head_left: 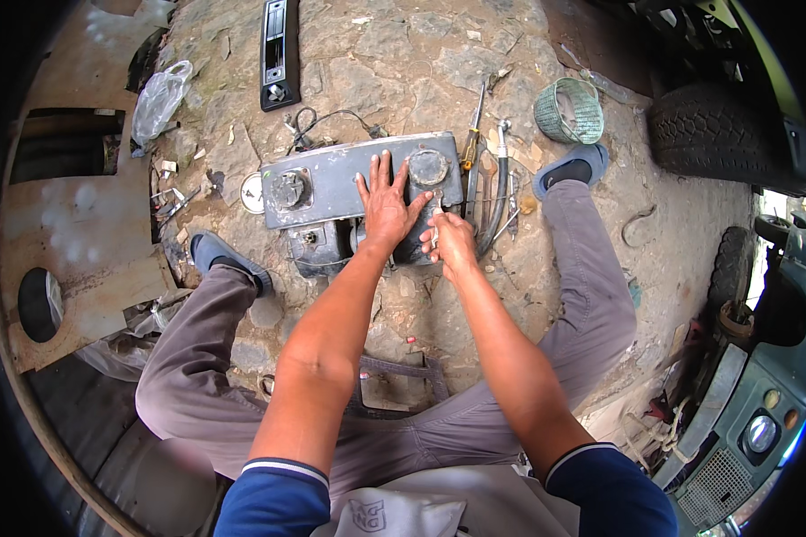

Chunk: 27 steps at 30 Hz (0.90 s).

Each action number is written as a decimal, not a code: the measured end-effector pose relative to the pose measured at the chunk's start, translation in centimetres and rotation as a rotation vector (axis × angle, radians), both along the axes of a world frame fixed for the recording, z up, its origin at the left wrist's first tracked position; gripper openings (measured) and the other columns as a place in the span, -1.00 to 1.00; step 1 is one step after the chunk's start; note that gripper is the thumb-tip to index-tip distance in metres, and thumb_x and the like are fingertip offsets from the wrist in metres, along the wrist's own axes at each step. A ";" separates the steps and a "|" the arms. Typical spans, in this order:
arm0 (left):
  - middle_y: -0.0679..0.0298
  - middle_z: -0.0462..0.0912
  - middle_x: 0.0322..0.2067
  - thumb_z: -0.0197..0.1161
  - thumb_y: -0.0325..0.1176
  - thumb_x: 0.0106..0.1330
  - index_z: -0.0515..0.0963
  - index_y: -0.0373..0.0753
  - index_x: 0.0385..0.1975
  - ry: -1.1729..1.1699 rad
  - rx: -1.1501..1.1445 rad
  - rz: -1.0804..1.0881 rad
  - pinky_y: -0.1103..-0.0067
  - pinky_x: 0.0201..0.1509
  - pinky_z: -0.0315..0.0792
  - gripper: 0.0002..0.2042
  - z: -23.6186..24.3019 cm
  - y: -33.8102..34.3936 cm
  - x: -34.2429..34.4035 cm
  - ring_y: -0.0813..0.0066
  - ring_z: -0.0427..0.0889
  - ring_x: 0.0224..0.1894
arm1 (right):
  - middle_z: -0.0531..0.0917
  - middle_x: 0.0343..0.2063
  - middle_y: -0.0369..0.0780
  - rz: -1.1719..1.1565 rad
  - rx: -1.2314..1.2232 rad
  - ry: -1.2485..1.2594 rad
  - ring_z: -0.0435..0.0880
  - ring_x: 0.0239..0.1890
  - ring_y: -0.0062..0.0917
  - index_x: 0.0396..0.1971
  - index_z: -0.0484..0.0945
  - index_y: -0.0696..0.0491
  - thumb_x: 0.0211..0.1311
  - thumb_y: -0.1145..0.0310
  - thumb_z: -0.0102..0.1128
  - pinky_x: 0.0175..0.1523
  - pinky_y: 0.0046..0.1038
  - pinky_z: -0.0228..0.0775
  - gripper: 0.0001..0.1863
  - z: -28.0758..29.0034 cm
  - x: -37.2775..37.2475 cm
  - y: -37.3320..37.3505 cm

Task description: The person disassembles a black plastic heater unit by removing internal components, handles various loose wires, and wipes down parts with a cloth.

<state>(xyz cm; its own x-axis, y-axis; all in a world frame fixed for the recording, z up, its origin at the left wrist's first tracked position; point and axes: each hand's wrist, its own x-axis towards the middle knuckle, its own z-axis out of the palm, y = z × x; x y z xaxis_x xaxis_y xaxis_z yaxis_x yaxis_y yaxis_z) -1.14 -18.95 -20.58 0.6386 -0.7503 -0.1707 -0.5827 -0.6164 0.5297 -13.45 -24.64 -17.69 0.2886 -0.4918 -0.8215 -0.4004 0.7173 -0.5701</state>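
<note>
On the stone ground between my feet lies a dark grey metal housing (336,186), long and boxy, with round fittings (288,190) near its two ends. My left hand (385,210) presses flat on its top, fingers spread, next to the right-hand round fitting (428,166). Close by, my right hand (454,242) is closed around a narrow pale piece (435,224) at the housing's near right part. Its kind cannot be made out, and the fingers cover much of it. Wires (327,116) run from the housing's far side.
To the right lie a yellow-handled screwdriver (470,148), a black hose (501,179) and other tools. Beyond them stands a green woven basket (569,112). A long black panel (279,54) lies ahead, a round gauge (252,192) left. Sheet metal (90,224) and a tyre (712,134) flank the space.
</note>
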 end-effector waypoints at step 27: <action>-0.05 0.06 0.46 0.31 0.20 0.21 0.35 -0.19 0.35 -0.030 -0.069 -0.011 -0.08 0.50 -0.28 -0.20 -0.5 0.3 0.1 -0.05 -0.09 0.53 | 0.76 -0.37 -0.20 1.762 -0.504 0.255 0.68 -0.31 -0.45 -0.36 0.74 0.08 0.13 0.18 0.34 -0.17 -0.33 0.46 -0.74 1.8 7.7 -18.3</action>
<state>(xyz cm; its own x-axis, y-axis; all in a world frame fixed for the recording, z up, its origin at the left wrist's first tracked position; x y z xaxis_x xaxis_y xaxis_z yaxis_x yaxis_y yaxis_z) -1.00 -18.63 -21.10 0.6343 -0.7667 -0.0988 -0.6056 -0.5723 0.5529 -5.77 -42.96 -15.91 0.5847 0.0216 -0.8109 -0.5049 -0.7727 -0.3847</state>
